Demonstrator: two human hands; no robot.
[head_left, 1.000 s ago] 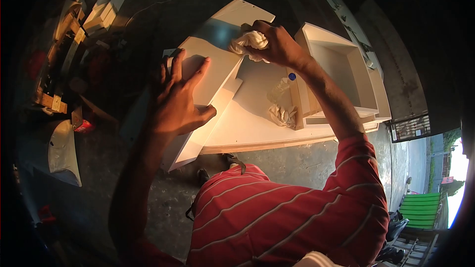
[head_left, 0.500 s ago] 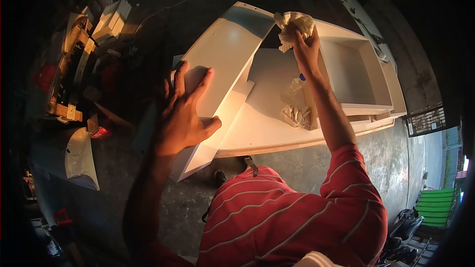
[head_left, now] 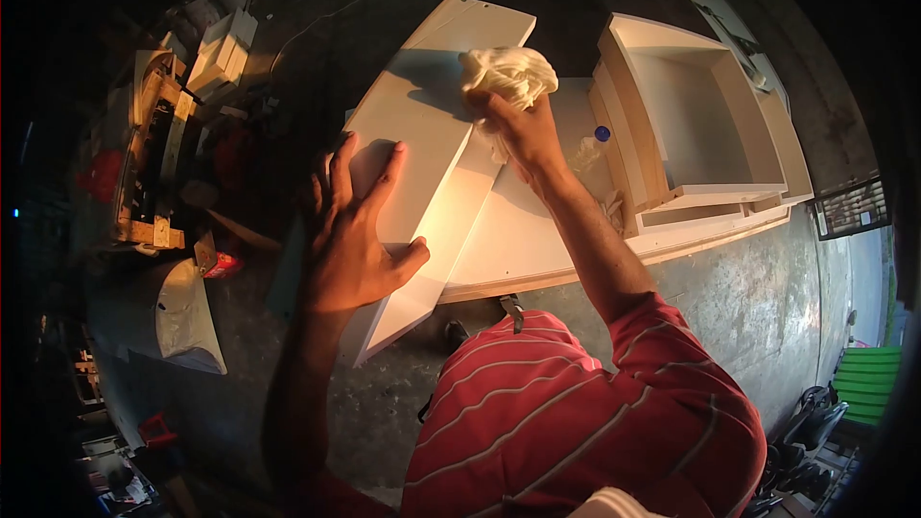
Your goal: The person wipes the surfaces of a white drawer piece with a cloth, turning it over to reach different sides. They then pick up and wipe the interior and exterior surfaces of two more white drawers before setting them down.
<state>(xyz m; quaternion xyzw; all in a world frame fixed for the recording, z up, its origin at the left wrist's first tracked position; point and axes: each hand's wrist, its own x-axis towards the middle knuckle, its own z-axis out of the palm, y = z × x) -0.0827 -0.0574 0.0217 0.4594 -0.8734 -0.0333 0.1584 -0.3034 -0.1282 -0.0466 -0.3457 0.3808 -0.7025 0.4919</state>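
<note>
My left hand [head_left: 360,230] lies with spread fingers on the long white panel piece [head_left: 422,125], which stands tilted across a white board [head_left: 508,240]. A crumpled cream cloth [head_left: 513,75] is gripped in my right hand [head_left: 523,129], beside the right edge of the panel piece, near its upper part. Right of my right hand, a bottle with a blue cap [head_left: 602,133] lies on the board, partly hidden by the forearm.
An open white box-like unit [head_left: 686,115] rests on the right of the board. Wooden frames [head_left: 158,163] and pale blocks [head_left: 223,53] are at the left, above a curved white panel [head_left: 187,317]. Green slatted item [head_left: 868,384] at far right.
My right hand has moved left and slightly down with the cloth, from beyond the panel's edge to close beside it. My left hand stays on the panel. The view has shifted slightly.
</note>
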